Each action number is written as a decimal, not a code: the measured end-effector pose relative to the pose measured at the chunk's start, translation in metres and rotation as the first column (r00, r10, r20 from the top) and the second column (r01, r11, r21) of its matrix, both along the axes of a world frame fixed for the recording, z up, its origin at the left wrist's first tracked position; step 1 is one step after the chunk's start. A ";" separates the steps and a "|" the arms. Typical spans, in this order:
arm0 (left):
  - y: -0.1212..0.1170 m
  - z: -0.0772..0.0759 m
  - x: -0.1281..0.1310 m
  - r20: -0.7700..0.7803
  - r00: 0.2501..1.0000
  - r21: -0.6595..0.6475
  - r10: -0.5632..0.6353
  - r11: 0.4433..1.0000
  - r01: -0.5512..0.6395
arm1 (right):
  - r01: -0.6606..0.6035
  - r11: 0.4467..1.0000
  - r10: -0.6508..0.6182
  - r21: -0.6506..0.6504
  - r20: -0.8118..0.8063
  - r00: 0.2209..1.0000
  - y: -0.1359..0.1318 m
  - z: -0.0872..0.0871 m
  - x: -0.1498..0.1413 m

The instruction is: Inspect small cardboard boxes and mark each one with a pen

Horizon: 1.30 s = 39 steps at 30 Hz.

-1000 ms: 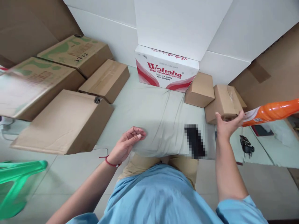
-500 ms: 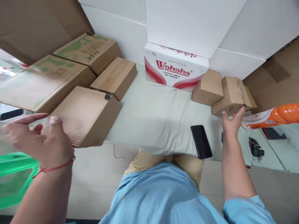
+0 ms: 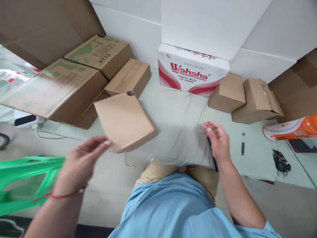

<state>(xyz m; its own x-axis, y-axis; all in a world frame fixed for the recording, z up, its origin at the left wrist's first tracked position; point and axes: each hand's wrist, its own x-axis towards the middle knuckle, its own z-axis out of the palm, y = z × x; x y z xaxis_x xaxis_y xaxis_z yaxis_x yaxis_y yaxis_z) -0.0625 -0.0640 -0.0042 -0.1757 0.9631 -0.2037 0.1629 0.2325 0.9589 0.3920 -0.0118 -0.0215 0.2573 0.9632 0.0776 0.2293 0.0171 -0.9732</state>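
Note:
My left hand (image 3: 83, 160), with a red string at the wrist, pinches the near left corner of a plain brown cardboard box (image 3: 125, 120) between thumb and fingers. This box sits turned at an angle at the table's front edge, with a dark patch on its far corner. My right hand (image 3: 218, 140) hovers over the cloth to the right of the box, apart from it. Its fingers are loosely curled and slightly blurred, with nothing visible in them. Mostly hidden beneath that hand is a black phone (image 3: 213, 153).
Two green-printed cartons (image 3: 74, 79) and a smaller brown box (image 3: 130, 77) stand at left. A white Wahaha carton (image 3: 192, 72) is at the back, brown boxes (image 3: 228, 92) beside it. At right lie a pen (image 3: 243, 144), keys (image 3: 281, 162) and an orange-labelled bottle (image 3: 292, 129). A green stool (image 3: 32, 185) is lower left.
My left hand has taken hold of the brown box, which has moved right and turned. My right hand has come left from beside the bottle, uncovering the pen and covering the phone.

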 end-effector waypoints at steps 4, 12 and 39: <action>0.001 -0.005 0.087 0.113 0.975 -0.058 -0.189 0.979 0.196 | -0.330 0.931 0.251 -0.156 -0.382 0.890 -0.016 -0.010 -0.063; 0.051 -0.039 0.135 0.331 0.791 -0.107 0.514 0.854 -0.510 | -0.213 0.973 0.194 -0.089 -0.190 0.963 0.033 -0.016 -0.078; 0.007 0.003 0.182 0.019 0.960 0.308 -0.279 0.915 0.260 | -0.153 0.889 -0.217 -0.432 -0.691 0.690 -0.080 -0.022 -0.030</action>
